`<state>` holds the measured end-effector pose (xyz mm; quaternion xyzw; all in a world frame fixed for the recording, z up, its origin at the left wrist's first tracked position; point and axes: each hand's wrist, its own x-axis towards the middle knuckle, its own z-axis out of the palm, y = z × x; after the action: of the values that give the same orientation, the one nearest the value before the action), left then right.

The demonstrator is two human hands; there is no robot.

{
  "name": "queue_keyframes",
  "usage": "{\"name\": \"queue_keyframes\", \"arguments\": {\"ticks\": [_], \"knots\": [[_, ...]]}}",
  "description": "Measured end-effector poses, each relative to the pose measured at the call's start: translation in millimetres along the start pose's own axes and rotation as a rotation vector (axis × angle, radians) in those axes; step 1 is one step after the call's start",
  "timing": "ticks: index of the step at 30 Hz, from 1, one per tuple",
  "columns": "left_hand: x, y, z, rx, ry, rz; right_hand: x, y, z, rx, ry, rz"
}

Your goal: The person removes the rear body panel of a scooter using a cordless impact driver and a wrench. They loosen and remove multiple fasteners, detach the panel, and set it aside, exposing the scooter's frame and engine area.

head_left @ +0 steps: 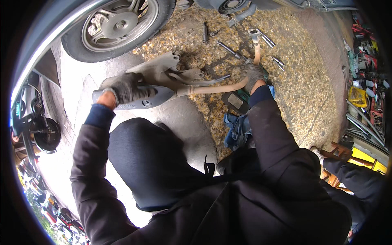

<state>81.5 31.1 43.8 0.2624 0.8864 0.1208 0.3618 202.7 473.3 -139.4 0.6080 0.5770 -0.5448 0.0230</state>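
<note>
My left hand (pixel 124 87), in a dirty grey glove, is closed on a grey exhaust muffler (pixel 159 100) with a tan, flanged mounting bracket (pixel 157 65). My right hand (pixel 255 74), gloved too, grips the curved rusty header pipe (pixel 218 88) near its upright end, which has a flange on top. The assembly lies sideways across the pale concrete and speckled ground. Beside my right hand are a black and green tool or case (pixel 232 102), partly hidden, and a crumpled blue cloth (pixel 232 128). Several metal sockets and extension bars (pixel 228 49) lie beyond the pipe.
A vehicle's wheel (pixel 120 26) stands at top left, and scooter parts (pixel 47 134) are at far left. Tool racks (pixel 369 85) and a yellow tray (pixel 356 96) line the right side. At lower right are a wooden stool (pixel 339 153) and a dark-clothed limb (pixel 355 175).
</note>
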Motion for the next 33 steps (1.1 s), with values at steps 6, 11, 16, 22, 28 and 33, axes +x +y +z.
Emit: {"name": "queue_keyframes", "arguments": {"ticks": [6, 11, 16, 22, 28, 33], "knots": [[-25, -29, 52, 0.106, 0.079, 0.175, -48, -18, 5, -0.144, 0.107, -0.091], [-45, -51, 50, 0.04, 0.121, 0.063, -45, -10, 23, -0.222, -0.13, -0.173], [-92, -92, 43, -0.099, 0.257, 0.002, -63, 2, 69, 0.149, -0.419, -0.163], [-129, -166, 61, -0.224, 0.337, -0.2, -139, -13, 142, -0.099, -0.476, -0.141], [-120, -196, 54, -0.541, 0.398, -0.286, -178, -48, 176, -0.316, -0.458, -0.187], [-97, -205, 38, -0.885, 0.206, -0.327, -167, -66, 134, -0.355, -0.73, -0.301]]}}
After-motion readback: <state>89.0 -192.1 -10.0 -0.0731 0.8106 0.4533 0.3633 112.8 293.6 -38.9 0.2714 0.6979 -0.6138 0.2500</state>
